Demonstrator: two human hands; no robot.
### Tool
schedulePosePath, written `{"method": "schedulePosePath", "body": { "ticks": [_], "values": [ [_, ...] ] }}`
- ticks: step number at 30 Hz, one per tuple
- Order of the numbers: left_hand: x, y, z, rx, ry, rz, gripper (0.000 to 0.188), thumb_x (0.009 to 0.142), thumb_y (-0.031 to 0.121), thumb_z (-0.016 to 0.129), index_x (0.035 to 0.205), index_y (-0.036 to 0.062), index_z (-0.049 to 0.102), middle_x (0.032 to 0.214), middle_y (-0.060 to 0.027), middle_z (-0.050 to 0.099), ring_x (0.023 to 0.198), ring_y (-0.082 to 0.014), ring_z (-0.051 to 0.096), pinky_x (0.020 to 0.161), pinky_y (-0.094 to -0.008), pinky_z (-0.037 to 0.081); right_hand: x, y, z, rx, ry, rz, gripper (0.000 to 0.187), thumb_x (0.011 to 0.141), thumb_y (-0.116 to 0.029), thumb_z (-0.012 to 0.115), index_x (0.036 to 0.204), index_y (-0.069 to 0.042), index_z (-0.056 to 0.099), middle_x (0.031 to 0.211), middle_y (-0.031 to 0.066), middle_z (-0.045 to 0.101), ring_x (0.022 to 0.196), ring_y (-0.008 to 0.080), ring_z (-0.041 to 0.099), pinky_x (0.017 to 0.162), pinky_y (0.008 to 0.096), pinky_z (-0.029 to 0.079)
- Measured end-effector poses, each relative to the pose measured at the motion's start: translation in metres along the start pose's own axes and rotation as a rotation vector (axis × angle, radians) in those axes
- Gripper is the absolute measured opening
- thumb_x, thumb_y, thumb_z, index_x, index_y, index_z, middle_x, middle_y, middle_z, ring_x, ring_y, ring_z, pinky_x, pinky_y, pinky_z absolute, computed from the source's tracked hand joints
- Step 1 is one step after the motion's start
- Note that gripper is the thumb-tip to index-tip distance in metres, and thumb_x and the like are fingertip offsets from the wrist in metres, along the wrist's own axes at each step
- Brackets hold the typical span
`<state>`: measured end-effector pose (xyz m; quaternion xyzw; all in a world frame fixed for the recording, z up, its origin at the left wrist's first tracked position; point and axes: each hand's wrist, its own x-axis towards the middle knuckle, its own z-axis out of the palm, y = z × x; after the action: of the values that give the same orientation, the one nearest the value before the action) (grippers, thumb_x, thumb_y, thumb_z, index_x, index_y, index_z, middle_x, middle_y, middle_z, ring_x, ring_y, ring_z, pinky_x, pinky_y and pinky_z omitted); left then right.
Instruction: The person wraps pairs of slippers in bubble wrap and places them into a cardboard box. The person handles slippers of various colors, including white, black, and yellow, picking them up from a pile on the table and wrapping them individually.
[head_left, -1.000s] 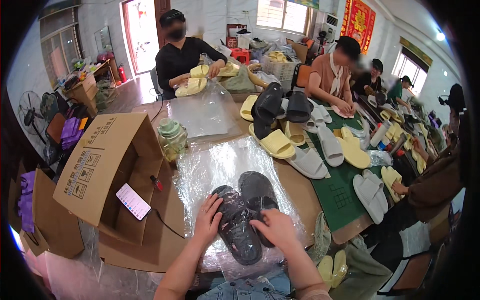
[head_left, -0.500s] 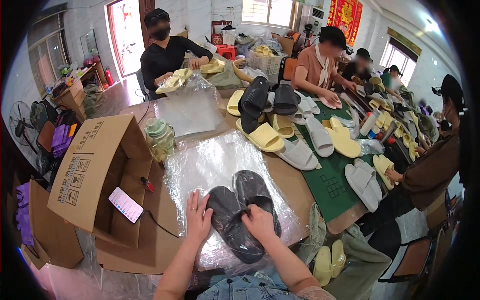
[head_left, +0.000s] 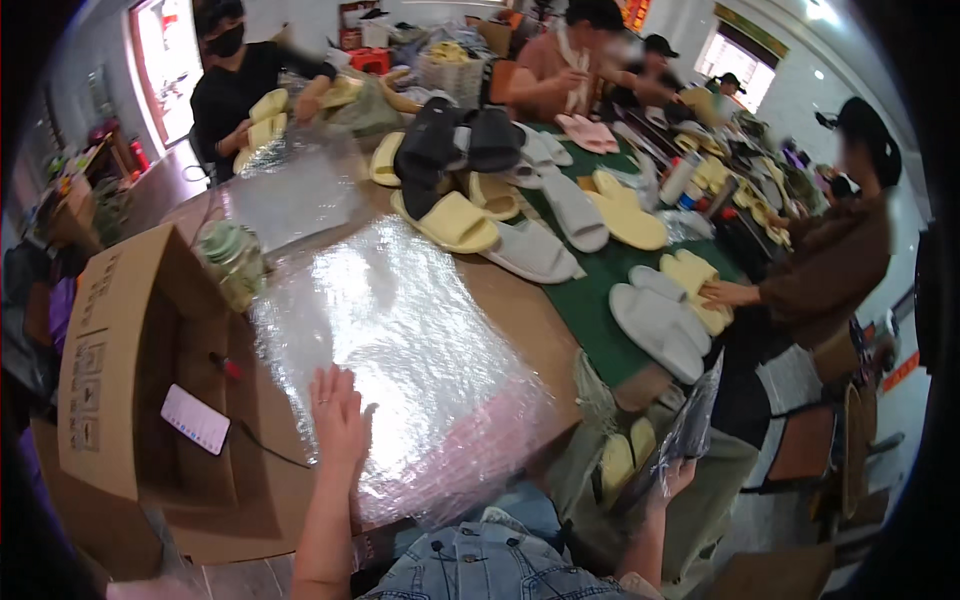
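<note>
My left hand (head_left: pixel 340 415) lies flat, fingers stretched out, on a stack of clear plastic bags (head_left: pixel 410 340) in front of me. Off the table's right edge, my right hand (head_left: pixel 675 482) grips a pair of black slippers in a clear bag (head_left: pixel 692 420), seen nearly edge-on and a little blurred. Below and beside that pair is a greenish sack (head_left: pixel 715 490), with pale yellow slippers (head_left: pixel 625 460) at it. Grey slippers (head_left: pixel 655 330) rest on the green mat just beyond.
An open cardboard box (head_left: pixel 110 360) stands at left, with a phone (head_left: pixel 195 418) in its opening. Behind it is a greenish jar (head_left: pixel 230 262). Slippers in black, grey and yellow (head_left: pixel 450 220) crowd the far table. Co-workers sit across and at right; one's hand (head_left: pixel 730 293) touches yellow slippers.
My right hand has carried the bagged black slippers from the bag stack to the right, past the table edge. My left hand stays on the stack. The view has shifted right.
</note>
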<state>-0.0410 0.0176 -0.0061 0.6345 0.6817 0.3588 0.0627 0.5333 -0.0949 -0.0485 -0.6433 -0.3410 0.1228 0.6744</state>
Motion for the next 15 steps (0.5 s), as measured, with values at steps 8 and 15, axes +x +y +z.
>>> {"method": "schedulePosePath", "body": {
  "ticks": [8,15],
  "values": [
    [0.002,-0.001,0.001,-0.095,-0.026,0.016,0.039,0.1,0.018,0.049,0.129,-0.004,0.062,0.144,-0.0248,0.053,0.143,-0.0456,0.035,0.121,-0.0533,0.021,-0.035,0.155,-0.089,-0.797,0.235,0.505,0.056,0.09,-0.02,0.071,0.135,0.008,0.052,0.126,0.026,0.063,0.115,0.0424,0.061,0.1,0.0471,0.046],
    [-0.003,-0.003,-0.004,-0.062,-0.023,-0.015,0.039,0.1,0.021,0.05,0.127,-0.003,0.064,0.146,-0.0237,0.053,0.145,-0.0447,0.033,0.121,-0.0534,0.02,0.035,0.013,0.056,-0.622,0.059,-0.494,0.047,0.086,-0.002,0.065,0.132,0.001,0.054,0.124,0.0208,0.058,0.12,0.0403,0.052,0.104,0.0481,0.04]
  ]
}}
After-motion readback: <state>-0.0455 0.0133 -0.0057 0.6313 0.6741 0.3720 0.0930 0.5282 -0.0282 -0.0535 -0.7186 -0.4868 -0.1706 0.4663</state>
